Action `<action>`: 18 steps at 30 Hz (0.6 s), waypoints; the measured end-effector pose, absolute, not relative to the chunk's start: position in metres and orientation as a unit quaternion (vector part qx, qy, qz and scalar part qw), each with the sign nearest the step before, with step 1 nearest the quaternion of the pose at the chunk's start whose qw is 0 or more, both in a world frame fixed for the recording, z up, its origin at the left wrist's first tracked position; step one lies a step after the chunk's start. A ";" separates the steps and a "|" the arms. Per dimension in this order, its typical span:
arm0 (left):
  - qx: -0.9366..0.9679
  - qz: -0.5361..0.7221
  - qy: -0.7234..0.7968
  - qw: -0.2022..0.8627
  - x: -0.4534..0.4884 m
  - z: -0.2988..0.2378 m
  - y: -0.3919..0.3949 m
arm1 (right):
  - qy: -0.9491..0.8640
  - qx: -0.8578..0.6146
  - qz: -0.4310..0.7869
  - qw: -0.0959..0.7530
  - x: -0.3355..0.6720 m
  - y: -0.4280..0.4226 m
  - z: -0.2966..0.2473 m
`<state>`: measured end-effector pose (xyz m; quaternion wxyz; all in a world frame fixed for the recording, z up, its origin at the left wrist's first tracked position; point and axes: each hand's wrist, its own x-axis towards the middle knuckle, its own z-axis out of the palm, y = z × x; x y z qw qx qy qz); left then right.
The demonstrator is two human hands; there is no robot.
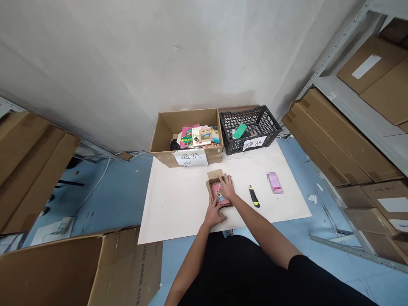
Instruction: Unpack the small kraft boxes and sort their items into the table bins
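Note:
A small cardboard box (209,187) lies on the white table with its far flap (215,173) folded up. Inside it sits a flat pink item (218,191), perhaps a booklet, with a small picture on its face. My left hand (214,212) grips the near left corner of the box, fingers along the rim. Over the right wall reaches my right hand (227,188), its fingers on the far right edge and its thumb inside, by the pink item. To the right of my hands lies a yellow and black utility knife (254,196).
A large cardboard box (165,158) of books and a black plastic crate (234,148) holding a green item (239,130) stand along the table's back. A blurred pink slip (274,182) lies at the right. Shelves with cartons (344,140) flank the table; a big open carton (117,263) stands front left.

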<state>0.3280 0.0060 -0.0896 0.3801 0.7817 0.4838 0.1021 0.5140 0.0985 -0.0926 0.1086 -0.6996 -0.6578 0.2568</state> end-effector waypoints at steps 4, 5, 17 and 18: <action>0.757 0.136 0.497 0.401 0.326 -0.092 -0.004 | -0.654 -0.701 0.264 0.105 0.514 0.093 -0.094; 0.750 0.141 0.500 0.408 0.326 -0.092 -0.003 | -0.653 -0.701 0.270 0.100 0.514 0.094 -0.093; 0.778 0.118 0.510 0.348 0.321 -0.093 0.024 | -0.679 -0.687 0.199 0.166 0.505 0.104 -0.066; 0.777 0.122 0.513 0.343 0.321 -0.093 0.026 | -0.684 -0.678 0.186 0.193 0.501 0.098 -0.067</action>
